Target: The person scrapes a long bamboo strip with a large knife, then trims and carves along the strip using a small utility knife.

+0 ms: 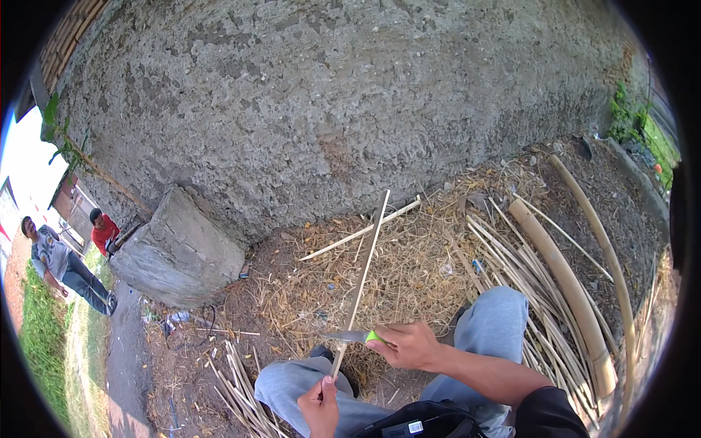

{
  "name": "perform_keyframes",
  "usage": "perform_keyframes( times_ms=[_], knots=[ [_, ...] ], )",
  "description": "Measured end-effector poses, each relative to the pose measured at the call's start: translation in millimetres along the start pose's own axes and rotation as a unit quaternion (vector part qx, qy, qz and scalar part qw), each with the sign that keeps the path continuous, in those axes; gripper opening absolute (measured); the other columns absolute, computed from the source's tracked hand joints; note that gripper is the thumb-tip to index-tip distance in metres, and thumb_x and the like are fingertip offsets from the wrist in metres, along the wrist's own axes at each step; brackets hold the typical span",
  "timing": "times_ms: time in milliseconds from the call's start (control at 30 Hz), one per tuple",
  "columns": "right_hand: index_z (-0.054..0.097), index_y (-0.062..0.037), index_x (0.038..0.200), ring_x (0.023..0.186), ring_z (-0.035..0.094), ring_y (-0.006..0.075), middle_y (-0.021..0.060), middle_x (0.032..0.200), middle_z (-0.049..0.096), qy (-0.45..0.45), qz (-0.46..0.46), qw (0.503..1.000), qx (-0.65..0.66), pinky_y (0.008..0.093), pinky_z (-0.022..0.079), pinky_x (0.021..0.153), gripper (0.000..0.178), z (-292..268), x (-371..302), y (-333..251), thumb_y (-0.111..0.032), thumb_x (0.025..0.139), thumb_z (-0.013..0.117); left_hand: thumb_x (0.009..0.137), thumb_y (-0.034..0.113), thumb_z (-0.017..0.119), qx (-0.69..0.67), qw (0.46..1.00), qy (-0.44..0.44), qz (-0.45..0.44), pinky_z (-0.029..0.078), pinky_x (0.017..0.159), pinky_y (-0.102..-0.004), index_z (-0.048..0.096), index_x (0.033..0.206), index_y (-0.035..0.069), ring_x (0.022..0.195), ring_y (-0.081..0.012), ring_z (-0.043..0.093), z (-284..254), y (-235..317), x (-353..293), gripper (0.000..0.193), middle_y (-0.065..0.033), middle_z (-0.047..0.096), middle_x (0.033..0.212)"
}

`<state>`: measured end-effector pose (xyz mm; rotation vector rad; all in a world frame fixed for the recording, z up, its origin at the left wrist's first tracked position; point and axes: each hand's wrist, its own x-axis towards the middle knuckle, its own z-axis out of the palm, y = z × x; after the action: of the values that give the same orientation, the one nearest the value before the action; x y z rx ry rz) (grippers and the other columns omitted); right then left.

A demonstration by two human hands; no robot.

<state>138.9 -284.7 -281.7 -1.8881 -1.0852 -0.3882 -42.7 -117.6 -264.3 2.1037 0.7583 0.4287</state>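
Observation:
My left hand (319, 410) is closed around the lower end of a long, thin bamboo strip (370, 252), which slants up and away from me. In my right hand (410, 345) is a knife (352, 336) with a bright green handle, its blade pointing left. The blade lies across the strip a little above my left hand, and it seems to touch it. Pale shavings (409, 270) cover the ground beyond my knees.
Split bamboo strips (526, 292) and a thick bamboo pole (566, 285) lie to my right; more strips (244, 394) lie at lower left. A rough wall (350, 109) rises ahead, with a concrete block (182, 252) against it. Two people (62, 259) are at far left.

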Motion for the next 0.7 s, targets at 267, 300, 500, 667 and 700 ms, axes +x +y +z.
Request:
perform_keyframes(
  times_ms=[267, 300, 500, 667, 700],
  knots=[
    [0.072, -0.0073, 0.087, 0.042, 0.056, 0.0169, 0.0024, 0.058, 0.061, 0.09, 0.02, 0.992, -0.082, 0.0317, 0.039, 0.035, 0.025, 15.2, -5.4, 2.7, -0.031, 0.081, 0.078, 0.097, 0.027, 0.065, -0.087, 0.996, 0.001, -0.027, 0.038, 0.052, -0.0283, 0.071, 0.091, -0.003, 0.057, -0.0077, 0.047, 12.5, -3.6, 3.9, 0.031, -0.0015, 0.055, 0.062],
    [0.072, -0.007, 0.087, 0.042, 0.056, 0.0166, 0.0023, 0.059, 0.061, 0.089, 0.017, 0.992, -0.089, 0.0315, 0.039, 0.035, 0.025, 15.9, -5.6, 2.0, -0.031, 0.081, 0.078, 0.094, 0.023, 0.069, -0.131, 0.991, 0.006, -0.027, 0.039, 0.05, -0.0261, 0.075, 0.095, -0.002, 0.054, -0.0075, 0.052, 14.7, -6.7, 6.0, 0.026, -0.001, 0.063, 0.066],
    [0.07, -0.0073, 0.087, 0.041, 0.055, 0.0166, 0.0022, 0.057, 0.059, 0.068, -0.027, 0.993, -0.091, 0.0316, 0.039, 0.036, 0.026, 12.4, 1.5, -1.5, -0.031, 0.081, 0.079, 0.098, 0.023, 0.064, -0.16, 0.987, 0.002, -0.028, 0.033, 0.051, -0.0226, 0.075, 0.096, -0.004, 0.058, -0.0027, 0.044, 19.1, -16.8, 2.8, 0.029, 0.0016, 0.058, 0.063],
    [0.073, -0.0095, 0.086, 0.038, 0.053, 0.0173, 0.003, 0.053, 0.057, 0.092, 0.008, 0.993, -0.079, 0.0324, 0.035, 0.033, 0.023, 8.6, 11.2, -2.6, -0.032, 0.086, 0.075, 0.098, 0.028, 0.063, -0.14, 0.988, -0.015, -0.067, 0.036, 0.052, -0.0262, 0.072, 0.095, -0.004, 0.059, -0.0057, 0.044, 13.9, -3.4, -2.8, 0.034, -0.0005, 0.054, 0.062],
    [0.073, -0.009, 0.085, 0.038, 0.053, 0.0175, 0.0035, 0.053, 0.057, 0.08, -0.085, 0.991, -0.067, 0.0323, 0.035, 0.033, 0.023, 8.2, 12.2, -4.9, -0.032, 0.087, 0.074, 0.098, 0.033, 0.061, -0.104, 0.991, -0.013, -0.085, 0.039, 0.054, -0.0305, 0.07, 0.092, -0.005, 0.061, -0.0084, 0.044, 12.3, 0.9, -3.2, 0.039, -0.0022, 0.049, 0.059]
  ],
)
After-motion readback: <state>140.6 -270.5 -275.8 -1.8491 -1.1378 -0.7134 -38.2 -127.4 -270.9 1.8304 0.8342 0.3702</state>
